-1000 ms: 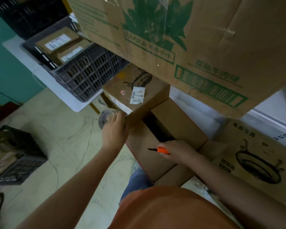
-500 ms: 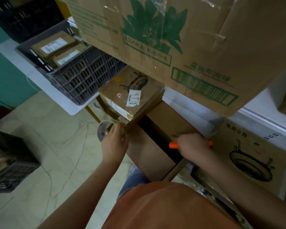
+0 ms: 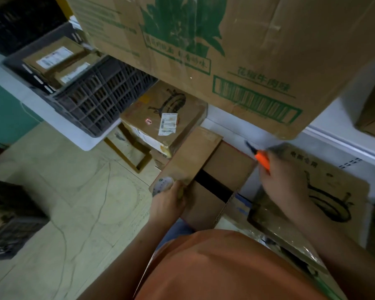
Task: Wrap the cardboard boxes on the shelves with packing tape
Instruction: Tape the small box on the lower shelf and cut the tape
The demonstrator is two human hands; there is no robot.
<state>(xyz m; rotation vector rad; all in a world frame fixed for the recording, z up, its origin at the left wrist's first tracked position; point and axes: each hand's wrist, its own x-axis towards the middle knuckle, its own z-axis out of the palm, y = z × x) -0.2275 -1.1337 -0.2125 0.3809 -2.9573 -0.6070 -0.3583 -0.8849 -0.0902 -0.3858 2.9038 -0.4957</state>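
Gripping the tape roll against the open cardboard box, your left hand curls tight; your right hand clutches an orange cutter beside the box.

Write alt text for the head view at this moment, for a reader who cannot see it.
A person stands over an open cardboard box, the left hand gripping a roll of packing tape at its flap, the right hand holding an orange utility knife. A large green-printed carton hangs overhead.
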